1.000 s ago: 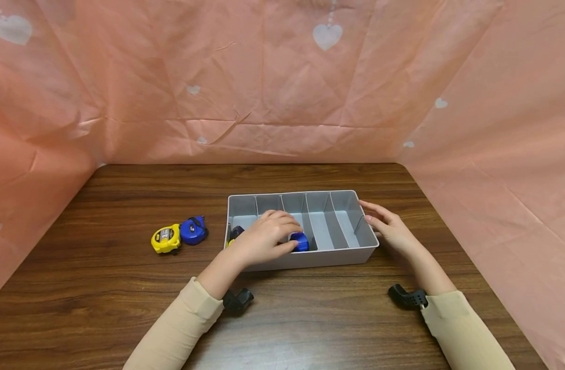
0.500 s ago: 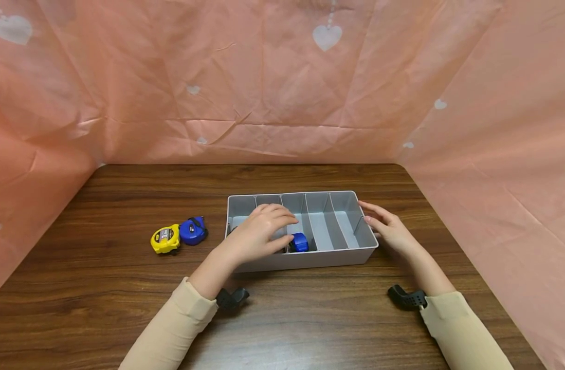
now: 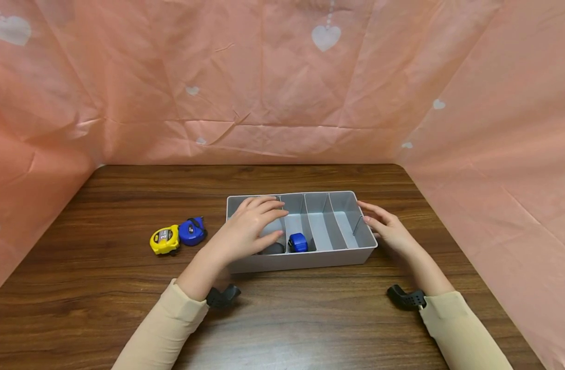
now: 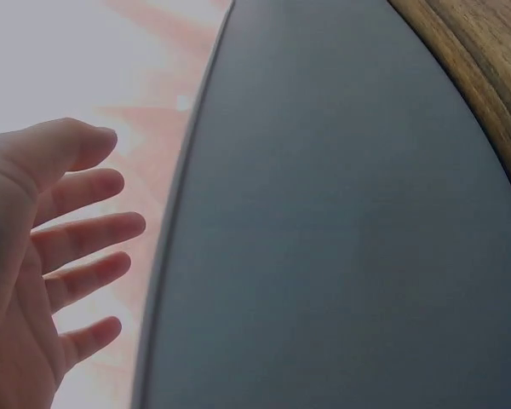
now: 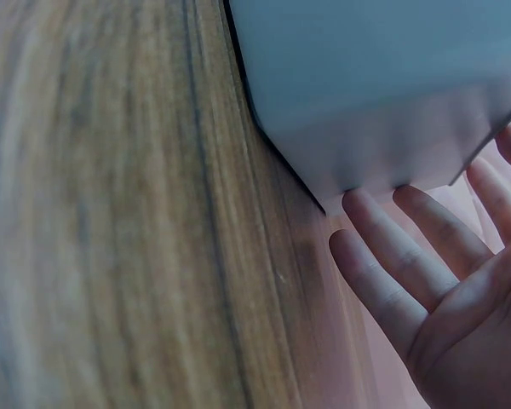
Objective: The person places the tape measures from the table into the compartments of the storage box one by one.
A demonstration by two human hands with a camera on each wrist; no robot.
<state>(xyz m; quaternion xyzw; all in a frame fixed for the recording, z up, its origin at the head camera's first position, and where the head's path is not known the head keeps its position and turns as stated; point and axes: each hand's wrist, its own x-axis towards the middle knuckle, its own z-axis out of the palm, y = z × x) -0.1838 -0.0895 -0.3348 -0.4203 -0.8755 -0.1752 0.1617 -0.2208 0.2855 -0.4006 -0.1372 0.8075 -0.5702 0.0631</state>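
A grey divided box (image 3: 305, 258) lies on the wooden table, split into several narrow compartments. Over its left part hovers my left hand (image 3: 247, 226), fingers spread and nothing held; the left wrist view shows the fingers (image 4: 89, 239) apart from the box wall. A blue tape measure (image 3: 298, 242) sits in the middle compartment, at the near end. Left of it, a dark rounded thing (image 3: 274, 248) is partly covered by my left hand, which also hides most of the leftmost compartment. My right hand (image 3: 393, 231) rests against the box's right end, fingertips (image 5: 358, 203) touching the outer wall.
To the left of the box, a yellow tape measure (image 3: 164, 240) and a blue tape measure (image 3: 192, 231) lie side by side on the table (image 3: 310, 318). A pink cloth (image 3: 263, 103) with white hearts encloses the back and both sides.
My left hand has let go of the blue tape measure in the middle compartment and drawn back to the left, uncovering the dark rounded thing. My right hand stays at the box end.
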